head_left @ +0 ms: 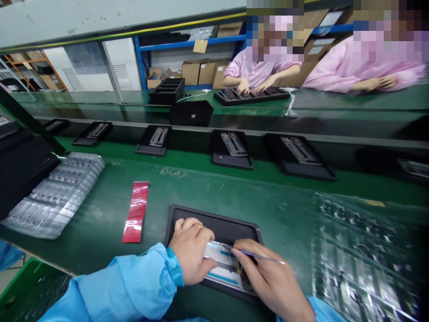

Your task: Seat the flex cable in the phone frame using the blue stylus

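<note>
The left hand [191,251] holds a device frame [223,265]; the right hand [270,278] holds a thin tool [250,253].

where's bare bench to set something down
The green bench is bare between the red strip and nearest black tray, and between that tray and the right clear plastic tray. Crowded: the black tray's near half, under left hand and right hand.

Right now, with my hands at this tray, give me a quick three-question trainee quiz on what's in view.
1. What does the right hand hold? A) a thin tool B) a screw C) a cable
2. True or false: the red strip lies to the left of the nearest black tray.
3. What colour is the left sleeve?

Key: 1. A, a thin tool. 2. True. 3. Blue.
</note>
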Demonstrator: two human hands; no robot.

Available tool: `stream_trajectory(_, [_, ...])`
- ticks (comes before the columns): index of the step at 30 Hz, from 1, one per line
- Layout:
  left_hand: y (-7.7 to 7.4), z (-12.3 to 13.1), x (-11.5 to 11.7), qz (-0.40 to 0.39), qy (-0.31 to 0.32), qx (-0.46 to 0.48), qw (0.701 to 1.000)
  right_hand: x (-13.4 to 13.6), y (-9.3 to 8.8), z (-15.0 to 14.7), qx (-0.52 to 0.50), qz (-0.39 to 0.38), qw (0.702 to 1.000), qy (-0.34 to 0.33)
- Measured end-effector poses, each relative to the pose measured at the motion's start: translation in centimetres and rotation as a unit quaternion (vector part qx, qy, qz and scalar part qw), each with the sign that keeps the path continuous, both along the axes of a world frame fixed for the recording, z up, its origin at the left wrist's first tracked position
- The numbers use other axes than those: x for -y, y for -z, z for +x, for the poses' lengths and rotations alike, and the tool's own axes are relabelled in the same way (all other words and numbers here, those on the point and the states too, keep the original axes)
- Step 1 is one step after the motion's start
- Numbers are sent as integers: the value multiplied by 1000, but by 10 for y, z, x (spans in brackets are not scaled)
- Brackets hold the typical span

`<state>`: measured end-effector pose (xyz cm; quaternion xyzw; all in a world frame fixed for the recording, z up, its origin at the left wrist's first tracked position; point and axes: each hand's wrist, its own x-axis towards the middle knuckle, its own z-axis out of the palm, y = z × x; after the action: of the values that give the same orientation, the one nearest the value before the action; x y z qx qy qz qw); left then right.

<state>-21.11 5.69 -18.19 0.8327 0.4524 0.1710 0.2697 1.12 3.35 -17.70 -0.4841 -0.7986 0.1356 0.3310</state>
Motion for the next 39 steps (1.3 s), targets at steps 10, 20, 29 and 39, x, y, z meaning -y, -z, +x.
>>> stream_trajectory(10, [2,0,1,1,1,4,1000,1,11,-2,27,78,996,-38])
stream_trajectory(20, [-2,-1,2,0,-4,7,1000,5,11,2,12,71,997,-19])
stream_trajectory(29, [-10,-1,3,-3,-2,-1,1000,3,11,3,5,17,1000,-9])
stream_trajectory(39, [3,-1,0,5,2,8,1000,0,9,1,-2,6,1000,8])
